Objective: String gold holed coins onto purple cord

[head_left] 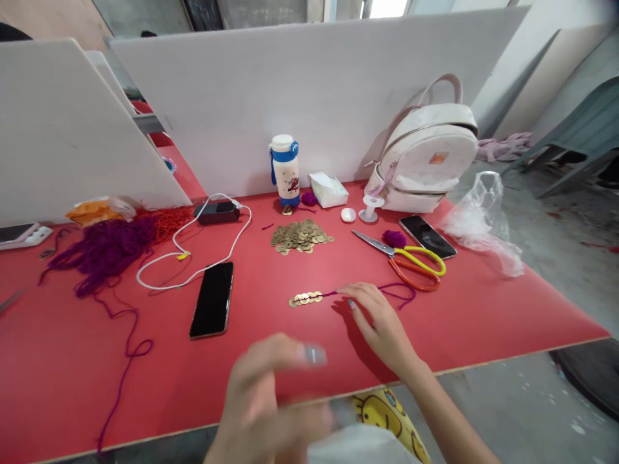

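Note:
A short row of overlapping brass-coloured coins with square holes [305,298] lies on the red tabletop, threaded on purple yarn [329,294]. My right hand [380,319] is just right of the row, its fingertips closed on the yarn where it leaves the coins. The yarn's loose tail comes out beyond the fingers and curls on the table. My left hand [271,399], blurred by motion, is raised near the table's front edge, fingers apart with nothing visible between them. A pile of loose coins [300,236] sits farther back.
Orange-and-yellow-handled scissors [416,264] and a phone [428,236] lie at right, near a white backpack [425,158]. Another phone [213,299], a white cable [159,287] and tangled purple yarn [104,251] are at left. A bottle [285,171] stands against the white partition [242,109].

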Available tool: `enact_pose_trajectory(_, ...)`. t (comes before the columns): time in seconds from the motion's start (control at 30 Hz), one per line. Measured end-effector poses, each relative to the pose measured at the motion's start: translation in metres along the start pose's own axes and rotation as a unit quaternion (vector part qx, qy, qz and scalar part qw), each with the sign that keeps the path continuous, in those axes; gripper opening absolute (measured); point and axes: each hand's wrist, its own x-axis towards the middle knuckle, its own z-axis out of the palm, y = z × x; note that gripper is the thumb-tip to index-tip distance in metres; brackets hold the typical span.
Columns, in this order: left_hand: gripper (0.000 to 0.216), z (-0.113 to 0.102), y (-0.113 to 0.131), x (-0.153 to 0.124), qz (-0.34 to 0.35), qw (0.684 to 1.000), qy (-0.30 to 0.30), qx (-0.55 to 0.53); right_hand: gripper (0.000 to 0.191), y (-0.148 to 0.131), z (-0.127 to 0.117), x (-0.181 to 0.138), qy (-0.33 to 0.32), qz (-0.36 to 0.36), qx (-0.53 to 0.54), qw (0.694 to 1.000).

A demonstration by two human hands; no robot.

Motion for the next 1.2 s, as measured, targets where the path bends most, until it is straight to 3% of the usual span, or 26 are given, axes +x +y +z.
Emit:
enact_pose_trajectory(0.13,0.038,0.003,-0.066,0.004,-0.105,0.960,-0.166,0.197,0.031,-0.003,0.009,0.010,-0.073,-0.001,-0.044,0.996)
enact_pose_trajectory(0.27,0.041,0.010,-0.119,-0.002,-0.127,0.926,-0.217,0.282,0.023,-0.004,0.023,0.017,-0.082,0.031,-0.093,0.992)
enact_pose_trajectory(0.53,0.024,0.050,-0.126,0.018,-0.043,0.884,-0.347,0.309,0.013,0.006,0.030,0.021,-0.051,0.049,-0.131,0.989)
enact_pose_trajectory(0.7,0.006,0.053,-0.138,0.023,-0.045,0.894,-0.336,0.293,0.015,0.013,0.030,0.020,-0.046,0.058,-0.118,0.990)
enact_pose_trajectory(0.93,0.006,0.048,-0.136,0.020,-0.037,0.896,-0.328,0.297,0.018,0.015,0.029,0.018,-0.042,0.063,-0.113,0.991)
enact_pose_trajectory(1.07,0.014,0.032,-0.136,0.018,-0.049,0.905,-0.284,0.312,0.015,0.011,0.025,0.016,-0.033,0.040,-0.094,0.994)
enact_pose_trajectory(1.2,0.016,0.009,-0.139,0.012,-0.064,0.891,-0.261,0.367,0.018,0.005,0.025,0.015,-0.056,0.013,-0.087,0.994)
